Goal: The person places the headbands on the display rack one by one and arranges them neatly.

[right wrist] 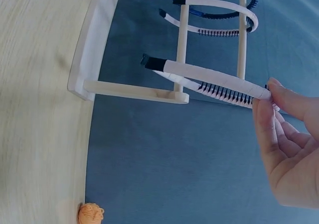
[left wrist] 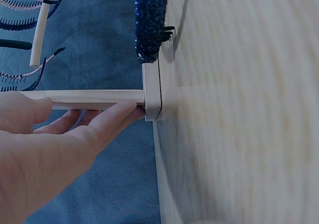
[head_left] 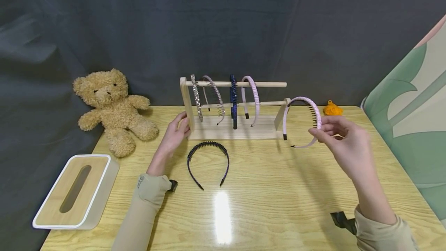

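My right hand (head_left: 343, 142) pinches a pale pink headband (head_left: 316, 113) by its side, between thumb and fingertips. This toothed headband hangs just off the right end of a wooden rack (head_left: 237, 133), its black tips pointing down and left. On the rack's upper rod hang a silver glittery headband (head_left: 196, 98), a thin toothed headband (head_left: 216, 94), a dark blue sequined headband (head_left: 234, 102) and another pale pink headband (head_left: 256, 98). My left hand (head_left: 175, 131) touches the rack's left upright (left wrist: 99, 98), fingers mostly straight along its outer side. A black toothed headband (head_left: 208, 143) lies on the table before the rack.
A teddy bear (head_left: 116, 105) sits at the back left of the table (head_left: 271, 196). In front of it stands a white box with a wooden slotted lid (head_left: 57, 193). A small orange object (head_left: 332, 109) lies at the back right. Dark cloth (head_left: 223, 22) hangs behind.
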The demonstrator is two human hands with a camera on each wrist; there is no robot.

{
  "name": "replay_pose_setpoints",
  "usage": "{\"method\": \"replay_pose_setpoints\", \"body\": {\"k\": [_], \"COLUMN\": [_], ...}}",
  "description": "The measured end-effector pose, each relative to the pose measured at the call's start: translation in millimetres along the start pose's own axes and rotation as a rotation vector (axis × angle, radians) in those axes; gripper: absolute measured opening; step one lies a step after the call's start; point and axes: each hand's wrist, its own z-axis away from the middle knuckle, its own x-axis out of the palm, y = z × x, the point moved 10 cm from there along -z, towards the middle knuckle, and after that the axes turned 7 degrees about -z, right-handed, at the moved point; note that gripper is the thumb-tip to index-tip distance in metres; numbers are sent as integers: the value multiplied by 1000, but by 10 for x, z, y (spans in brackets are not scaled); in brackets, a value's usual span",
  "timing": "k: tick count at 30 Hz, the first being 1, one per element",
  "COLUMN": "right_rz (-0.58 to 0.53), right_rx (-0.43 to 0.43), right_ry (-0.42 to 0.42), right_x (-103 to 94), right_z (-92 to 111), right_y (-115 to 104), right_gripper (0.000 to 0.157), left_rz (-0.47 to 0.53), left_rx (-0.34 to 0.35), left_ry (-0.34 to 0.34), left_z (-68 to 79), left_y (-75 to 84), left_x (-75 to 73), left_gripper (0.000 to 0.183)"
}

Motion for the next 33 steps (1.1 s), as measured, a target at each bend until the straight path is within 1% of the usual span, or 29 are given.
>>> {"method": "replay_pose_setpoints", "body": {"k": [4,10,15,24,33], "right_rz": [-36,-79,-122,-132,-159], "right_rx": [8,14,-9,-19,-29], "right_ry": [31,95,137,148,157], "right_x": [-39,-107,-156,-182,-199], "right_z": [-10,-8,-22,-71,-117], "right_y": [-3,-53,-121,-183,-224], "right_gripper": [31,27,25,26,27], "left_rz": [-2,1,3,-2,-6], "left_rx": [-2,-4,-2,6,-4], "left_ry": [-1,-2,2,4,-4], "left_z": [0,2,-3,-15,-14], "left_y": [-1,-4,-4,-8,-26], "left_x": [1,0,1,-6,-7], "left_gripper": [52,52,51,51,52]}}
